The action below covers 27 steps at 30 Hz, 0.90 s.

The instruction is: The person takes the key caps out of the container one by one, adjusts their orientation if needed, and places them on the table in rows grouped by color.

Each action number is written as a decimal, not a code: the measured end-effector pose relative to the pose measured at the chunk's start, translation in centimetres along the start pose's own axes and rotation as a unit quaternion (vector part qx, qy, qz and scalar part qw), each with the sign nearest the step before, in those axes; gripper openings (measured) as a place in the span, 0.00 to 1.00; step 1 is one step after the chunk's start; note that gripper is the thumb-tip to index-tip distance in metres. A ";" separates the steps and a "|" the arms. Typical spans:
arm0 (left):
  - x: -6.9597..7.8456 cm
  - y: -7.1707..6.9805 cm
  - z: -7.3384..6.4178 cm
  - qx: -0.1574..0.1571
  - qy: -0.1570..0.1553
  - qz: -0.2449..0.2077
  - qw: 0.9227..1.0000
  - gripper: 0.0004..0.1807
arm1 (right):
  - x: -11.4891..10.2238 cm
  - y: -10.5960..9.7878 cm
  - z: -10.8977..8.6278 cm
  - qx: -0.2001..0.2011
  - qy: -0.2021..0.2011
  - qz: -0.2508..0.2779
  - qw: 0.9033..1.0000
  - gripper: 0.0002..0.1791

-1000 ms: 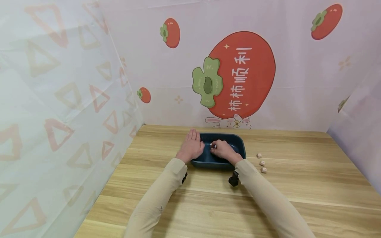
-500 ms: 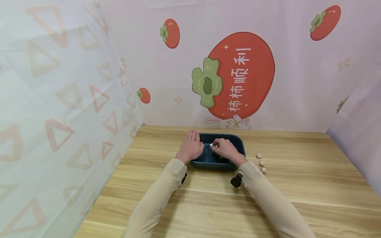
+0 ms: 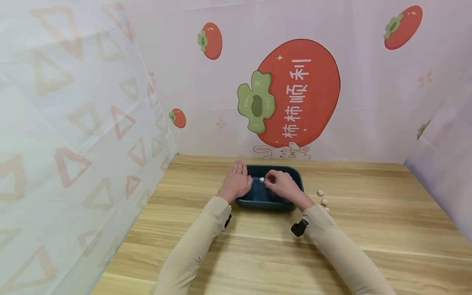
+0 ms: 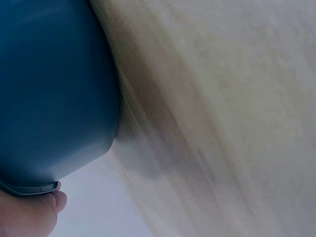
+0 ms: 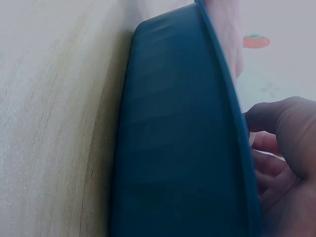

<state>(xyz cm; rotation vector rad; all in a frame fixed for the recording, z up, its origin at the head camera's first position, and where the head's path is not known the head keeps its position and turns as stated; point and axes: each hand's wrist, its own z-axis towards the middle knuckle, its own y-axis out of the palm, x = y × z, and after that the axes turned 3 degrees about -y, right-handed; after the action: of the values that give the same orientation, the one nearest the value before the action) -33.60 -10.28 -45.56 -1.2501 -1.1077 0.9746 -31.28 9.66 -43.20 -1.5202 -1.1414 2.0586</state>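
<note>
A dark blue rectangular tray (image 3: 263, 205) stands on the wooden table. Along its left rim lies my left hand (image 3: 236, 183), fingers straight and pointing away, thumb side over the inside. The left wrist view shows part of that hand (image 4: 27, 215) against the tray's rim. My right hand (image 3: 282, 185) reaches over the front right of the tray, thumb and fingers curled together. Between its tips it pinches a small pale cube, mostly hidden; the right wrist view shows the thumb (image 5: 269, 116) bent toward the fingers. Another small white cube (image 3: 262, 179) lies in the tray near those fingertips.
Right of the tray, several small pale cubes lie in a loose line on the table (image 3: 368, 213), among them a far cube (image 3: 320, 193) and a middle cube (image 3: 324, 202). A patterned sheet (image 3: 217, 82) hangs behind the table, another along its left side.
My right hand and forearm have shifted a little to the right and risen slightly, uncovering the white cube in the tray. The left hand and tray have stayed put.
</note>
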 end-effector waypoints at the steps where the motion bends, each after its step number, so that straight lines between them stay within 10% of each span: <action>1: 0.0 0.0 0.0 0.001 -0.001 0.000 1.000 0.35 | -0.1 -0.1 -0.1 0.002 -0.004 -0.001 1.000 0.10; 27: 0.0 -0.1 -0.1 -0.005 -0.005 -0.006 1.000 0.35 | 0.8 -3.7 -5.5 0.000 -0.045 0.077 0.996 0.12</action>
<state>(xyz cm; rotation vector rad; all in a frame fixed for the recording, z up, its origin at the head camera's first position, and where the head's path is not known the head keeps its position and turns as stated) -33.54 -10.32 -45.48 -1.2473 -1.1276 0.9686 -27.19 14.67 -41.48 -1.5729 -1.0870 2.2492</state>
